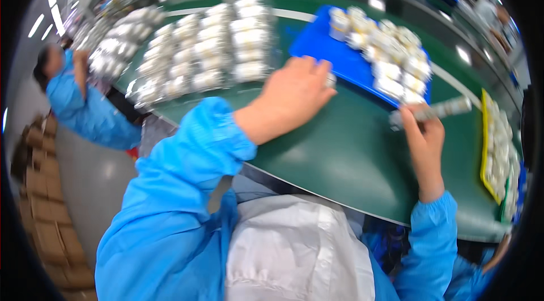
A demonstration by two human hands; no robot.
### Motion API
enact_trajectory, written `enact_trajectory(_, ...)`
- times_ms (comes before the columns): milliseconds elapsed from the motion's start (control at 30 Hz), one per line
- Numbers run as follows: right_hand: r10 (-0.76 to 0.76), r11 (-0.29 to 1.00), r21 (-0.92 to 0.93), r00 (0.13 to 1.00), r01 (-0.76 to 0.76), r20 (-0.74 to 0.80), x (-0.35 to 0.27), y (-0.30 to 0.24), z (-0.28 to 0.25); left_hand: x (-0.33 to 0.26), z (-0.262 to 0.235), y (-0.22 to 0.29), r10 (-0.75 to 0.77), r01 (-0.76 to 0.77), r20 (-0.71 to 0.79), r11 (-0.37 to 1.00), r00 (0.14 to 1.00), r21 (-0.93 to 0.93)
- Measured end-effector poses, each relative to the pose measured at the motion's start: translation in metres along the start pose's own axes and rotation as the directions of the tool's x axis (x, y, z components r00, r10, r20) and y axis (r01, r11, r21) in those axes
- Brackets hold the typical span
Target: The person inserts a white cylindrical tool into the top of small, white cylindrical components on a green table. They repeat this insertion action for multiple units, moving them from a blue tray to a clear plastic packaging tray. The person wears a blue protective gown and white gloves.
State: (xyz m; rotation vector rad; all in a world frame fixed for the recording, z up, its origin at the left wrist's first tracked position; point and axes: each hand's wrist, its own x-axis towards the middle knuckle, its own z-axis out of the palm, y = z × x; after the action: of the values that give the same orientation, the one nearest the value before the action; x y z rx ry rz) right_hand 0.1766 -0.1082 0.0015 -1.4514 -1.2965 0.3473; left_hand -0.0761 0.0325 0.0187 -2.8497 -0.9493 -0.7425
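My left hand (294,96) is over the green work surface, just left of the blue tray (315,37). Its fingers are curled, and a small white piece, mostly hidden, shows at the fingertips. On the right, my right hand (424,134) grips a slender, clear-and-whitish tube-like piece (447,108) near the tray's front corner. That piece sticks out to both sides of the fingers, blurred. Inside the tray sit several short white rolls (391,46) with yellowish bands, some standing, some lying.
Rows of clear-wrapped white packs (249,35) lie beyond my left hand. At far right is a yellow tray (485,148) of similar white pieces. A person in blue (85,103) works at the left. Cardboard boxes (51,216) line the floor there.
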Motion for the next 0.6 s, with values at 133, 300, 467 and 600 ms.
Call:
enact_trajectory(133,0.023,0.999,-0.046,0.999,-0.022,0.032,-0.001,-0.003,-0.005,-0.002,-0.017,-0.012,0.017,-0.025,-0.075,0.994,0.997,-0.107)
enact_trajectory(300,0.004,0.995,-0.097,0.997,0.004,0.077,0.000,-0.005,0.001,-0.019,-0.083,-0.098,-0.307,0.291,-0.250,0.951,0.918,-0.100)
enact_trajectory(467,-0.020,0.997,-0.077,0.997,0.025,0.069,0.001,-0.004,0.006,-0.045,-0.127,-0.221,-0.361,0.442,-0.257,0.758,0.897,0.480)
enact_trajectory(600,-0.011,0.994,-0.110,0.998,0.018,0.063,0.001,-0.001,0.004,-0.049,-0.120,-0.246,-0.414,0.351,-0.082,0.633,0.907,0.690)
